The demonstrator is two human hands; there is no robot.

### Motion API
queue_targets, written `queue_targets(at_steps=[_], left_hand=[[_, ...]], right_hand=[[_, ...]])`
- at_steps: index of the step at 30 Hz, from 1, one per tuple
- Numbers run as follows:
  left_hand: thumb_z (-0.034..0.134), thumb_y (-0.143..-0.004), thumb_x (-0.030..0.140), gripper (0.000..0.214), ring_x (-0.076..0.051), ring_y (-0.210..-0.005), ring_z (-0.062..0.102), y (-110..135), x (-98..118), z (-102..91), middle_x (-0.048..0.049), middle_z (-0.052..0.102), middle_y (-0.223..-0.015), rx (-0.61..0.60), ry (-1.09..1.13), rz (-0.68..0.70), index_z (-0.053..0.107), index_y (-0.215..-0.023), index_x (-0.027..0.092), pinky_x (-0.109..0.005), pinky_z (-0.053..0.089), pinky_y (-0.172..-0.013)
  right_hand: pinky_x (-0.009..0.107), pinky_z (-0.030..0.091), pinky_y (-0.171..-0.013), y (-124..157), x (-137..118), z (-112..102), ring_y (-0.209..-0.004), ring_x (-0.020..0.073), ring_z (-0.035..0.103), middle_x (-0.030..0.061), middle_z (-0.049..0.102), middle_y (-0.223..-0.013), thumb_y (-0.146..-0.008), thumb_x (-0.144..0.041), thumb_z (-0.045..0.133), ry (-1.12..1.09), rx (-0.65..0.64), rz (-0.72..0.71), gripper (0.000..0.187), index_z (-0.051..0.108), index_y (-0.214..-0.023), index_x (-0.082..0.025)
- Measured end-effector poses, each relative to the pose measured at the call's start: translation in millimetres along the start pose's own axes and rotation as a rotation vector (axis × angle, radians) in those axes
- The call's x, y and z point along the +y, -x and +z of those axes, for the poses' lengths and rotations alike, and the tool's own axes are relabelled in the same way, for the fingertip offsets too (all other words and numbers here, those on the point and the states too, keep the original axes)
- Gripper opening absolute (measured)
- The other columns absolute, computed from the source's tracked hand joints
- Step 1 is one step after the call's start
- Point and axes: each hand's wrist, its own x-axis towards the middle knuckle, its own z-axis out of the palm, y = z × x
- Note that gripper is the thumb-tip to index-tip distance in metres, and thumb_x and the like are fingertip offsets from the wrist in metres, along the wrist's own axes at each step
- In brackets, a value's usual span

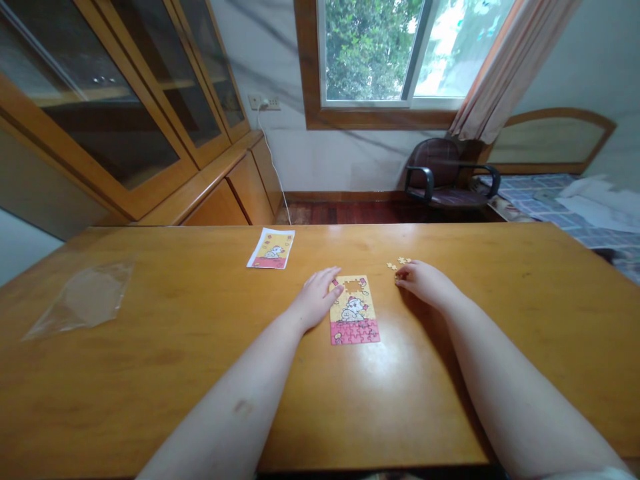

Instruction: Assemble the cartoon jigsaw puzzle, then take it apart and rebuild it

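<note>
A partly assembled jigsaw puzzle [354, 327] lies flat on the wooden table [150, 360], showing a cartoon animal on yellow and pink. A gap remains in its top part. My left hand [315, 298] rests on the table with its fingertips at the puzzle's upper left edge, holding nothing. My right hand [425, 283] sits to the right of the puzzle, its fingertips gathered beside a small cluster of loose puzzle pieces [398, 264]. Whether those fingers pinch a piece is hidden. A picture card [271, 248] of the same design lies farther away.
A crumpled clear plastic bag [80, 300] lies on the table's left side. Beyond the far edge stand a wooden glass-fronted cabinet [115, 113], a dark office chair [443, 177] below the window, and a bed [565, 207] at right.
</note>
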Motion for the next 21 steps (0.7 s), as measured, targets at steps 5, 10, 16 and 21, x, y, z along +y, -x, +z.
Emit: queue_targets(at_steps=[5,10,16,21], left_hand=[[0.039,-0.092,0.043,0.051,-0.024,-0.132,0.038,-1,0,1.3,-0.0111,0.046,-0.142,-0.012,-0.006,-0.008,0.046,-0.135,0.017,-0.044,0.028,-0.112],[0.037,-0.093,0.044,0.05,-0.024,-0.132,0.039,-1,-1,2.2,-0.0107,0.046,-0.141,0.002,-0.008,-0.005,0.046,-0.134,0.018,-0.044,0.029,-0.112],[0.035,-0.093,0.044,0.049,-0.023,-0.131,0.04,0,-2,1.3,-0.0096,0.047,-0.14,0.0,-0.012,-0.003,0.047,-0.134,0.019,-0.044,0.03,-0.112],[0.044,-0.089,0.044,0.053,-0.025,-0.132,0.039,0,1,-0.6,-0.01,0.046,-0.142,-0.028,-0.033,-0.024,0.045,-0.136,0.019,-0.044,0.03,-0.112]], right_hand=[[0.025,0.042,-0.067,0,-10,-1,-0.075,0.0171,0.06,0.0054,0.067,-0.085,-0.074,-0.025,0.065,-0.08,-0.04,0.027,0.01,0.069,-0.08,-0.019],[0.026,0.043,-0.063,3,-12,2,-0.07,0.0173,0.06,0.0045,0.067,-0.079,-0.072,-0.028,0.066,-0.206,-0.127,-0.032,0.011,0.063,-0.078,-0.019],[0.025,0.042,-0.062,7,-16,5,-0.067,0.0161,0.059,0.0017,0.066,-0.074,-0.067,-0.026,0.069,-0.334,-0.203,-0.063,0.014,0.061,-0.076,-0.019],[0.025,0.041,-0.061,11,-31,3,-0.065,0.014,0.057,-0.0002,0.065,-0.072,-0.068,-0.026,0.067,-0.461,-0.182,-0.05,0.012,0.06,-0.073,-0.018]])
